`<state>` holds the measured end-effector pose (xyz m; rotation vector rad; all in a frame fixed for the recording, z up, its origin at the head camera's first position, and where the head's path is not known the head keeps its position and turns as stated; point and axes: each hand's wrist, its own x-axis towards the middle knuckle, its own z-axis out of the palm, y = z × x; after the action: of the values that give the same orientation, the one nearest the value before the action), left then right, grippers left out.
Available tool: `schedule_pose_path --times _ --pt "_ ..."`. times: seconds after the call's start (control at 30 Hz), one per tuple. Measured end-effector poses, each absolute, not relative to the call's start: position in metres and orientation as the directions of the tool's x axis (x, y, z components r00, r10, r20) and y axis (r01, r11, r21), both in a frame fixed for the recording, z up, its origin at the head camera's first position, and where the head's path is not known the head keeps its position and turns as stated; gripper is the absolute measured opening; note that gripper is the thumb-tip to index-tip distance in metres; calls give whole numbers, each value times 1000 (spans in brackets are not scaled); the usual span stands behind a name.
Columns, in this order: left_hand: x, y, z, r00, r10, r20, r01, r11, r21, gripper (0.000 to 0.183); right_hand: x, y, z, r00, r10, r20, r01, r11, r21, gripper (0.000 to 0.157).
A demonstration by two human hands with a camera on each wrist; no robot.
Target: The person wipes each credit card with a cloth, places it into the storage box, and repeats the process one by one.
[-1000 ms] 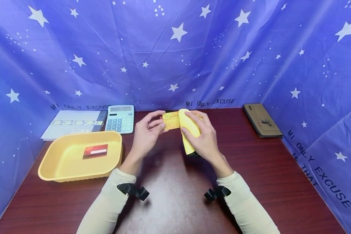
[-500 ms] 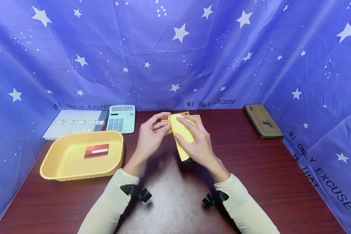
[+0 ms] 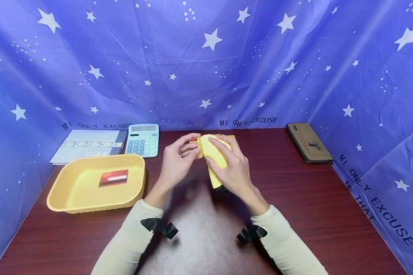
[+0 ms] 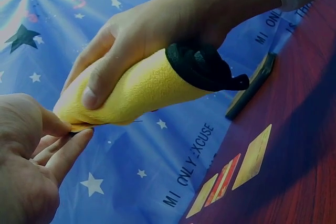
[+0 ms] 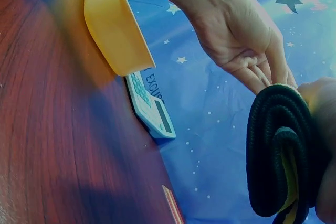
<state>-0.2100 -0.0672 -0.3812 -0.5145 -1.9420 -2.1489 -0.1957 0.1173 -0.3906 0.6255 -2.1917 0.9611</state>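
In the head view my left hand (image 3: 177, 158) pinches a gold bank card (image 3: 199, 148) by its left end, between thumb and fingertips. My right hand (image 3: 230, 162) grips a folded yellow cloth (image 3: 213, 151) with black edging, wrapped over the card so that only a narrow strip shows. The left wrist view has the cloth (image 4: 152, 87) close against the left fingertips, and a thin card edge pokes out below it. From the right wrist side, the cloth's rolled black end (image 5: 270, 145) faces the camera and hides the card.
Several cards, including a red one (image 4: 223, 179), lie on the table behind the hands. At left, a yellow bin (image 3: 69, 202) holds a red card (image 3: 113, 178). Behind it are a calculator (image 3: 142, 140) and a notebook (image 3: 89, 143). A brown wallet (image 3: 309, 143) lies back right.
My right hand has slid the cloth leftward along the gold card to the left fingertips, covering most of it. Over the last half second the hands have barely shifted.
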Motion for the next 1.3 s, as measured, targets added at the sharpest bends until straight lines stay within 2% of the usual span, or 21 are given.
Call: schedule_pose_path --times 0.5,0.67,0.83,1.1,1.3 --pt "-206 -79 -373 -944 92 318 302 -153 941 38 -210 142 -387 -699 9 715 -572 593 -566 52" --pt "-208 -81 -371 -948 68 310 297 -152 943 41 -211 148 -384 -697 20 717 -564 602 -565 51" --pt "-209 -83 -371 -952 -8 307 306 -94 947 41 -214 152 -384 -700 27 713 -553 610 -567 52" --pt "-211 -84 -370 -953 -70 295 297 -12 955 25 -214 154 -382 -708 30 706 -552 600 -579 52" --pt "-212 -84 -371 -956 -75 285 287 -25 957 29 -213 153 -380 -726 20 688 -549 587 -596 52"
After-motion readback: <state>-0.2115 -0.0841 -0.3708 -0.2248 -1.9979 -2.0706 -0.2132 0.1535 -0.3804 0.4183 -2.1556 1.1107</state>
